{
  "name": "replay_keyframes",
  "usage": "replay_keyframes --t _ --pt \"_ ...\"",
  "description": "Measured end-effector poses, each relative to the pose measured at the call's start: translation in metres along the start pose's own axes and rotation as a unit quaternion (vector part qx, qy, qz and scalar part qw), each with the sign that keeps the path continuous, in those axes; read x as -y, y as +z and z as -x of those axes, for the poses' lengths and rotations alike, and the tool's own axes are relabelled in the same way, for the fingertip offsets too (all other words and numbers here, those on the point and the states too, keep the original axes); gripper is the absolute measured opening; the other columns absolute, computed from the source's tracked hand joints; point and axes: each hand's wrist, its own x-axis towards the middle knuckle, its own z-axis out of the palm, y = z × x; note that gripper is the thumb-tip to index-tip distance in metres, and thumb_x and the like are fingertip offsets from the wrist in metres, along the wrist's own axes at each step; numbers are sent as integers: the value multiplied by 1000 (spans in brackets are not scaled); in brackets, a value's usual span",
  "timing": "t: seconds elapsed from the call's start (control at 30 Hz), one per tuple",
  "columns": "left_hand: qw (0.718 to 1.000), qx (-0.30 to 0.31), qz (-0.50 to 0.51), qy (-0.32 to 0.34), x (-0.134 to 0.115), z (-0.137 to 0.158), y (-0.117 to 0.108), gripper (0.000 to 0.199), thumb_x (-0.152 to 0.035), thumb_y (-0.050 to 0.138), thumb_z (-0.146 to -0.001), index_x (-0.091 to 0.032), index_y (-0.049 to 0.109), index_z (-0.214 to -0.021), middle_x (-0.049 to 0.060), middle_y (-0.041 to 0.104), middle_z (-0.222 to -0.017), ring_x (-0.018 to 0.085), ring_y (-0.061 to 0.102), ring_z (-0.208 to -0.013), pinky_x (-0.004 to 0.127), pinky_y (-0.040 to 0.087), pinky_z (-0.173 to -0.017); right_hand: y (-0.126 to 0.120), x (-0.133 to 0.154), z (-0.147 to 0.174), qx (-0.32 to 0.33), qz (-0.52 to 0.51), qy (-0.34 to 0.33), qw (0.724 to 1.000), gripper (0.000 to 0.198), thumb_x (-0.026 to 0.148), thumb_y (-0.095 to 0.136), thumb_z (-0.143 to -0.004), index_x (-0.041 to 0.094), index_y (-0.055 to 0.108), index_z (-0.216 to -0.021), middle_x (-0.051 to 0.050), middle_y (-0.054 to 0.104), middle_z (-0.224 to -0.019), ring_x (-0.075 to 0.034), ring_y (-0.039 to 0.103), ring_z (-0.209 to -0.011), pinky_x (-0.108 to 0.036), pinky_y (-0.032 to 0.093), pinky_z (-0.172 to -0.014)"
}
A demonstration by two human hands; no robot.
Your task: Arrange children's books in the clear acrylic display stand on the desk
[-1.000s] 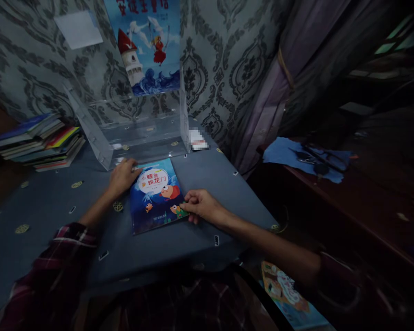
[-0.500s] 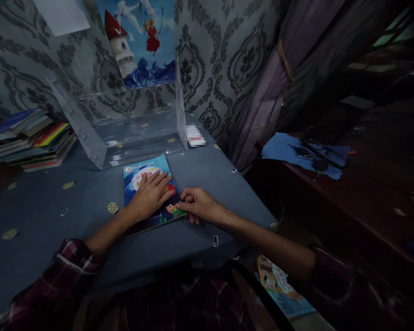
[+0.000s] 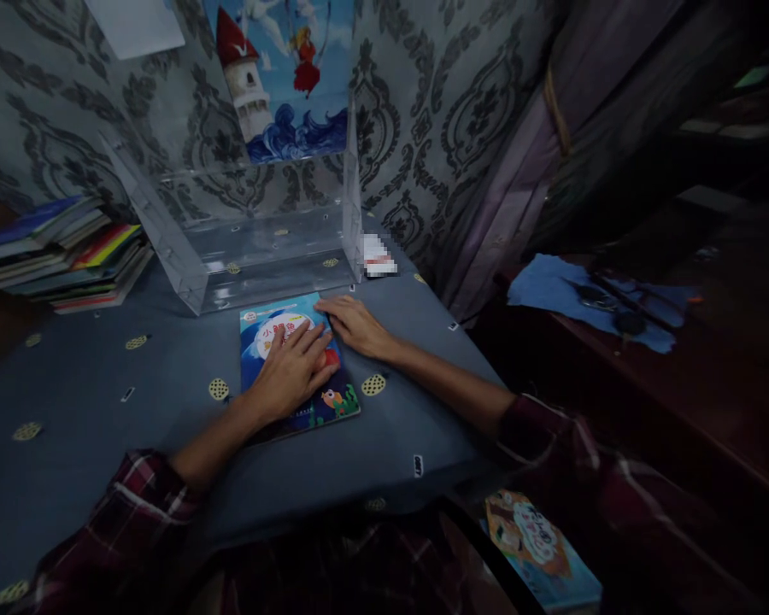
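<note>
A blue picture book (image 3: 256,359) with a white title oval and an orange fish lies closed on the cloth-covered table (image 3: 173,410). Flat across its cover rests my left hand (image 3: 295,367), fingers spread, hiding part of the title and picture. My right hand (image 3: 354,326) is at the book's upper right edge, fingers stretched out and touching near the corner; its palm faces down over the cloth beside the book.
Behind the book stands a clear acrylic stand (image 3: 275,295). A stack of books (image 3: 64,256) is at the left. A blue cloth (image 3: 551,290) with dark items lies on a surface at right. Below the table's front edge shows another picture book (image 3: 542,547).
My right hand has moved from the book's lower right corner up along its side to the upper right corner, its fingers straightening. My left hand stays flat on the cover. The view has shifted slightly.
</note>
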Motion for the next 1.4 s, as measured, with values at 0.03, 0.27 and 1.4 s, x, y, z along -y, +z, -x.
replay_keyframes --t 0.03,0.27,1.4 --pt "1000 -1 0 2 0 0 0 53 -50 42 -104 -20 53 -147 14 49 -159 34 37 -152 64 28 -122 2 -6 -4 -1 3 1 1000 45 8 44 -96 16 65 -134 -13 70 -134 -26 61 -125 -47 46 -109" --pt "1000 -4 1 1 0 1 3 53 -52 41 -104 -24 53 -147 12 50 -158 33 38 -152 64 28 -123 1 -21 -17 -5 20 14 1000 50 5 43 -96 22 65 -137 -8 72 -132 -24 62 -122 -45 48 -106" --pt "992 -21 89 87 34 -1 -20 38 -33 42 -102 -20 69 -127 13 65 -137 27 59 -129 49 46 -112 1 -19 -18 22 53 11 998 39 17 46 -102 24 65 -135 -4 65 -143 -27 54 -131 -48 41 -112"
